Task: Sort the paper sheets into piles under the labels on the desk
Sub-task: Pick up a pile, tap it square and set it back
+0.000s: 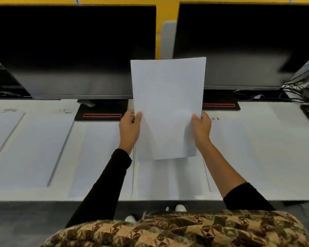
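Sheet of white paper (168,107), plain and portrait, is up in the air over the white desk (257,139), long axis running away from the person toward the two black monitors (70,50). Left hand (129,130) pinches its left edge, thumb over the front; right hand (201,130) does the same on the right edge. Both closed on it, low down. Handwritten labels: "IT" (64,110) well off to the left, "HR" (215,118) just beside the right hand. Whichever heading this page bears, unreadable from here, I judge HR the shorter trip.
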Demonstrator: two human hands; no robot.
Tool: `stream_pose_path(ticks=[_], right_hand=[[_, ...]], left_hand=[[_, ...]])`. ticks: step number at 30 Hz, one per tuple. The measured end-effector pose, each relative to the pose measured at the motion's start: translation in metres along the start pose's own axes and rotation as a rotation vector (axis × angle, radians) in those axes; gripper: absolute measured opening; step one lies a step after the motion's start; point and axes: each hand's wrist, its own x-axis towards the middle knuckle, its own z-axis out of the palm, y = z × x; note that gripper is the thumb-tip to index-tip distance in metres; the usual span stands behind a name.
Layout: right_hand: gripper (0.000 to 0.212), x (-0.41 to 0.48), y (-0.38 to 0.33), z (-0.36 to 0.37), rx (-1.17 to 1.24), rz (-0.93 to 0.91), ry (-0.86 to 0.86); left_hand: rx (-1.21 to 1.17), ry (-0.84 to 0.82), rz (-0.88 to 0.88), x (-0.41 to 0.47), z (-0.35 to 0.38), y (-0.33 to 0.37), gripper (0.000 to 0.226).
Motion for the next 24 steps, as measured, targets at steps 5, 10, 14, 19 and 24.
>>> stream_pose_path(ticks=[5, 10, 14, 19, 24], right_hand=[[0.029, 0.05, 0.031, -0.103, -0.132, 0.162, 0.028], [0.029, 0.074, 0.064, -0.173, -0.293, 0.267, -0.019], [0.018, 0.079, 0.092, -0.204, -0.401, 0.363, -0.009], [0.037, 0.073, 0.114, -0.218, -0.543, 0.413, 0.004], [0.04, 0.069, 0.12, -0.219, -0.658, 0.412, 0.024]], left_hand=[[0.132, -0.113, -0.066, -0.051, 0.097, -0.03, 0.03], [0.975, -0.471, -0.025, -0.085, 0.146, -0.084, 0.055], [1.155, -0.516, -0.023, -0.093, 0.152, -0.094, 0.059], [1.177, -0.49, 0.0, -0.093, 0.148, -0.097, 0.057], [1.167, -0.47, 0.0, -0.097, 0.149, -0.102, 0.058]])
